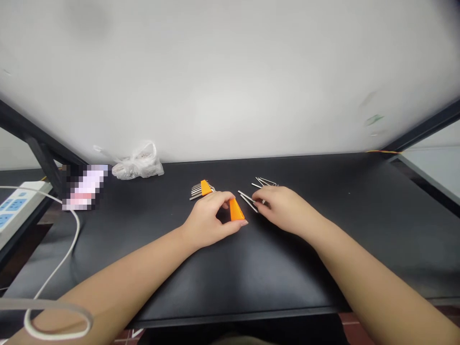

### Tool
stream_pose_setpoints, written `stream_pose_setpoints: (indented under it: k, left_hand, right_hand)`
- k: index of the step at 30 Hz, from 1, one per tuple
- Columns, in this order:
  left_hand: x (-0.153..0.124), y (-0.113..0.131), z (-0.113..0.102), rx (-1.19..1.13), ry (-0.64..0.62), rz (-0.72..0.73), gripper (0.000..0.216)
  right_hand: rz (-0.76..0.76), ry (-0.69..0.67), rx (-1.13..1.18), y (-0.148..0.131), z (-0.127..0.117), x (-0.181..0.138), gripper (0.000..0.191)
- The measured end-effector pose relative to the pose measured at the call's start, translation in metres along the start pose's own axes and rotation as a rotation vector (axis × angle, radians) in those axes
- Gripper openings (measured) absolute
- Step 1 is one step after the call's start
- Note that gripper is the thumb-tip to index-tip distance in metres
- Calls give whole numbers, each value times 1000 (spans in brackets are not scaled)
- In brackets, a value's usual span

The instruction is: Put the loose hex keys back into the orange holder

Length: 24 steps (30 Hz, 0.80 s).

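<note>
My left hand (pixel 212 218) grips an orange hex key holder (pixel 236 211) between thumb and fingers, just above the black tabletop. Close to its right, my right hand (pixel 276 206) has its fingers closed at some loose metal hex keys (pixel 247 200); the fingertips are partly hidden, and a long key points up and left toward the holder. More loose L-shaped hex keys (pixel 264 181) lie just behind the right hand. Behind the left hand rests a second orange holder (pixel 206 187), filled with several hex keys in a row.
A clear plastic bag (pixel 138 165) lies at the back left, beside a blurred-out phone-like object (pixel 86 187). At far left are a white power strip (pixel 17 206) and a looping white cable (pixel 77 230). A white panel (pixel 230 81) rises behind the black table (pixel 230 282).
</note>
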<state>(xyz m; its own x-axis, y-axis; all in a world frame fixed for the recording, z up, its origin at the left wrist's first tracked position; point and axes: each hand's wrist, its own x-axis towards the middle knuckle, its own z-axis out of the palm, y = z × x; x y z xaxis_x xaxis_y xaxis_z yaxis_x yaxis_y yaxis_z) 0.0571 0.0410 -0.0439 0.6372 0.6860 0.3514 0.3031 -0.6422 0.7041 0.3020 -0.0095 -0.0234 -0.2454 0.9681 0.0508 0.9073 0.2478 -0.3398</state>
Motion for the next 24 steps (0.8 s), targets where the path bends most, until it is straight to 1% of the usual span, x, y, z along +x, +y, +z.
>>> stream_pose_setpoints:
  k: [4,6,8,10,13,15,17,19,21,24]
  left_hand:
    - [0,1,0,1,-3,-3,47]
    - [0,1,0,5,0,-4,47]
    - [0,0,1,12,5,-3,48]
    - [0,0,1,18,9,-2,48]
    - [0,0,1,19,10,6,49]
    - [0,0,0,19,9,12,49]
    - [1,0,0,23,5,15,47]
    - [1,0,0,31,3,20,46]
    - [1,0,0,38,11,29,47]
    - [0,0,0,44,14,31,48]
  right_hand:
    - [-7,-20,33,3,-6,-3,16]
    - [-35,-70,48,6,-8,-5,12]
    - [-67,-133,67,8,-8,-6,14]
    - [-86,-166,75,7,-6,-6,12]
    - [-119,-169,85,5,-4,-5,7]
    - [-118,-128,85,7,-4,-4,8]
    - [-56,-21,54,14,-3,-1,11]
    - [43,101,-10,25,-1,2,15]
    - [115,122,-83,35,1,5,16]
    - [192,69,-173,40,5,8,12]
